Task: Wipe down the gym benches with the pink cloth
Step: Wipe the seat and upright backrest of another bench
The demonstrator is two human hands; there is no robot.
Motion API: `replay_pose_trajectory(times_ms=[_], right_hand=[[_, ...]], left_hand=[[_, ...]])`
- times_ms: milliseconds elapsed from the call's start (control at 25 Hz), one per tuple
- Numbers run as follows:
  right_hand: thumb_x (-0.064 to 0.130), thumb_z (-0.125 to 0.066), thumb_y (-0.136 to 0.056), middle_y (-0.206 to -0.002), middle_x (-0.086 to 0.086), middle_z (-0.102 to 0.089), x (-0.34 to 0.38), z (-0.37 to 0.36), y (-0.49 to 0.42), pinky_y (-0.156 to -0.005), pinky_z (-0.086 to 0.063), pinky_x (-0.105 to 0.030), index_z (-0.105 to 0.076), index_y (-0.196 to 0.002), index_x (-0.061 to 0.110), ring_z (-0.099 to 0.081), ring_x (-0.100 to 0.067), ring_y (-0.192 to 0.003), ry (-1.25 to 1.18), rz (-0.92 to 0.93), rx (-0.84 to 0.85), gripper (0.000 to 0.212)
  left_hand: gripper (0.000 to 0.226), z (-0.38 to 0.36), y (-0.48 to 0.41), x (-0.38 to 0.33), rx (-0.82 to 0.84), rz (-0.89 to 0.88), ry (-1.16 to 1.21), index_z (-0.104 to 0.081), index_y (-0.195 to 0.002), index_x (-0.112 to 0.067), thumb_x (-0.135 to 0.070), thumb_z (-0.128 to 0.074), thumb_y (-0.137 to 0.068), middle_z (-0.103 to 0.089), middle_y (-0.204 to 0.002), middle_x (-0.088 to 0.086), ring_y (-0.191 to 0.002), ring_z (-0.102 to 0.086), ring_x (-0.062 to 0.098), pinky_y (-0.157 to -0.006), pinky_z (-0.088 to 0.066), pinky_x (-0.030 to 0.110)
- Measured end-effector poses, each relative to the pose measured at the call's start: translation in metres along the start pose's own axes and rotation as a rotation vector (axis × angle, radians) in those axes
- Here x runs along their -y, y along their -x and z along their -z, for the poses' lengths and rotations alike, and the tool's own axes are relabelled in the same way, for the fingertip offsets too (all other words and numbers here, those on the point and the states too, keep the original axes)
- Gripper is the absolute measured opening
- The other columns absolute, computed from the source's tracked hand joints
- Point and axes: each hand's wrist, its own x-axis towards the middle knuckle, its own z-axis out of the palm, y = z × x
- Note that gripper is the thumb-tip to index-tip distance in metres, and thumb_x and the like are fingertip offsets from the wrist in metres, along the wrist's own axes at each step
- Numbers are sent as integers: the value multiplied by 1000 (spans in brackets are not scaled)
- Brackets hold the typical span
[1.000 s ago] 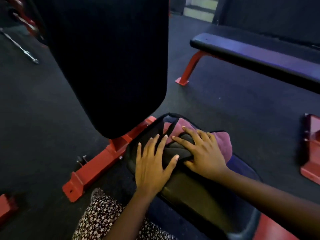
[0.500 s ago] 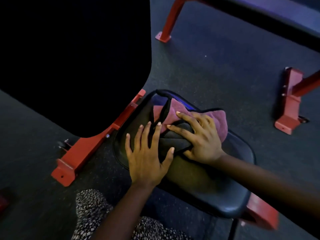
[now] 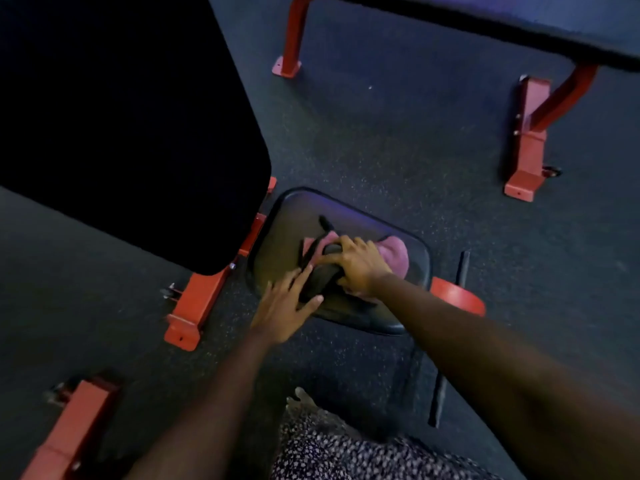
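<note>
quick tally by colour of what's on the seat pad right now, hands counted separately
Pink: 1, the pink cloth
Black: 1, a dark bundle with a strap lying over the cloth on the seat pad
Hands: 2, left hand flat, right hand closed on the bundle
Total: 4

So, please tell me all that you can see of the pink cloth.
The pink cloth is soft, bunched fabric, dull pink, lying on the black padded seat of the bench. A dark strapped object lies over its middle. The right hand presses on both, hiding most; pink shows at either side.
</note>
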Motion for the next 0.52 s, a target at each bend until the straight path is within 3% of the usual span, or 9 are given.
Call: replay_pose_trajectory(times_ms=[120,240,400,520], right_hand=[[39,-59,-84,-132,-6,-43,-10,1,80,-100,-35,-40,-51,-127,42,-45,-30,-120,-163,-18,77,44],[37,-61,-82,-124,-7,-52,-42,-5,179,-95,-41,-33,-56,-124,38,-53,-29,-113,-285,-119,166,42],[31,-63,-85,-124,-13,-57,-102,-5,329,-90,-40,-29,-59,-124,25,-56,-31,-112,-531,-334,80,40],[40,-66,-80,-121,-11,-58,-160,-16,454,-91,-42,-30,-61,-121,26,-55,-29,-113,-661,-448,-11,44]], left_hand=[[61,-15,56,-48,78,55,103,-22,-147,-25,-54,-33,-94,-23,-153,3,-140,-24,23,-114,-23,42],[49,-45,105,-128,115,149,320,-36,-142,-21,-36,-45,-96,-24,-151,3,-139,-25,22,-111,-26,35],[43,-75,141,-227,191,192,332,-45,-136,-19,-30,-51,-94,-38,-142,7,-128,-42,21,-102,-32,25],[37,-101,160,-308,107,228,473,-49,-132,-15,-25,-49,-96,-47,-138,8,-125,-47,22,-96,-33,23]])
